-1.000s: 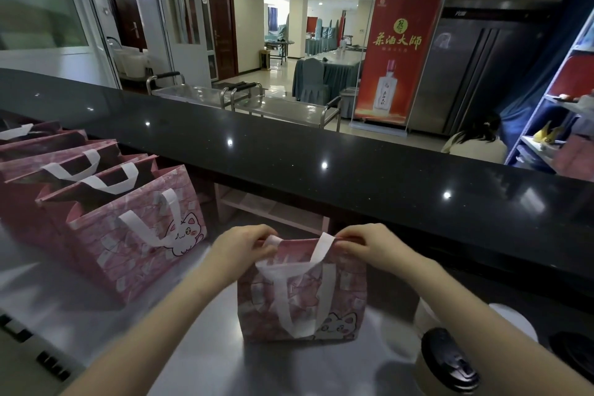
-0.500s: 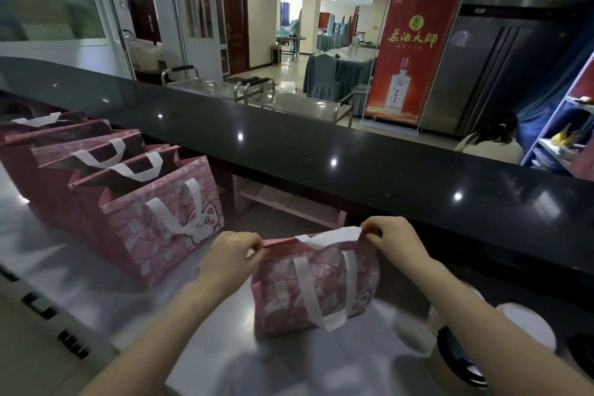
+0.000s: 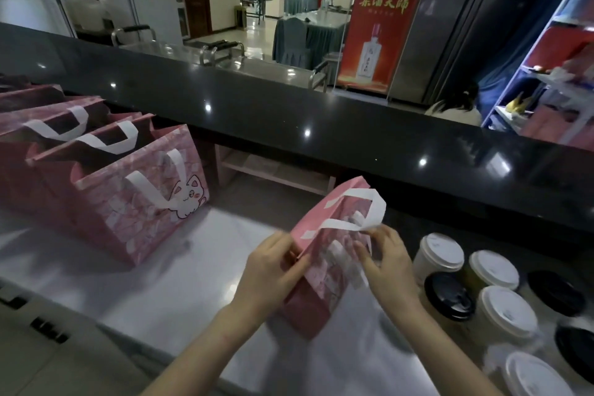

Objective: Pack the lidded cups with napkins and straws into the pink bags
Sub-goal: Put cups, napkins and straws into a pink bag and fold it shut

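Left hand: gripping the near edge of the bag, fingers curling round it.
Right hand: pinching the bag's other side, just under its white handle.
Bag: leaning off upright on the desk, between both hands, near the cups.
Change: a second ago it was standing face-on, pinched at its top corners; now it is turning edge-on and tipping.
Meaning: probably being spread open for filling; seemingly no cup going in yet.
Other bags: standing open at left, well apart.

We tip the pink bag rightward & turn it edge-on; L hand & R hand now grip its sides, not top corners.
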Available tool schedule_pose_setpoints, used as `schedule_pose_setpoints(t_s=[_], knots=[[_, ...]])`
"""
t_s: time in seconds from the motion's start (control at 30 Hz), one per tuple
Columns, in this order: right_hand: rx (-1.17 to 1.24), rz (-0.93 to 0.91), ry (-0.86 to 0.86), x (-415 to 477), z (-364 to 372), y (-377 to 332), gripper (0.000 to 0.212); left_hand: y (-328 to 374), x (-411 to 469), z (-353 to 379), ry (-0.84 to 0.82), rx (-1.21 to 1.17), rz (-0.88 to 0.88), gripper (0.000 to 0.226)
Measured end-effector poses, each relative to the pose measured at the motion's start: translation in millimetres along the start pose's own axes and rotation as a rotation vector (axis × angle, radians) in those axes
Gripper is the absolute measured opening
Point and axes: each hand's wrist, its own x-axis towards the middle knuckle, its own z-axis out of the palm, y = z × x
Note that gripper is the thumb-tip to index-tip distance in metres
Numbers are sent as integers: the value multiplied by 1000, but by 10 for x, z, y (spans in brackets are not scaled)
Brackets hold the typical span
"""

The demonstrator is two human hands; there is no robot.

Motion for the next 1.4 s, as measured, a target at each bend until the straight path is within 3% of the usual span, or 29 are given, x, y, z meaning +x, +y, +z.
schedule_pose_setpoints(t_s=[0.2,0.5,0.6,0.67,0.8,0.87,0.93,1.4], knots=[[81,34,-97,-473,-31,5,26,256,-234,167,86,16,-42,17],[92,-6,-256,-951,-220,174,33,742,-628,364,217,140,-72,22],[112,48,-331,-1110,-248,245,46,725,-769,399,187,19,-77,14],[81,89,-377,-1172,-230,294,55,603,-846,387,136,-74,-78,25],[20,147,-448,-1204,-129,312,81,190,-991,346,-58,14,-212,80],[13,140,-449,-1194,-51,318,92,37,-1030,352,-150,0,-315,100],[4,140,-422,-1182,35,326,96,-27,-1027,381,-165,-92,-355,105],[264,7,-181,-1321,-267,61,90,557,-1114,228,25,-208,-264,91]])
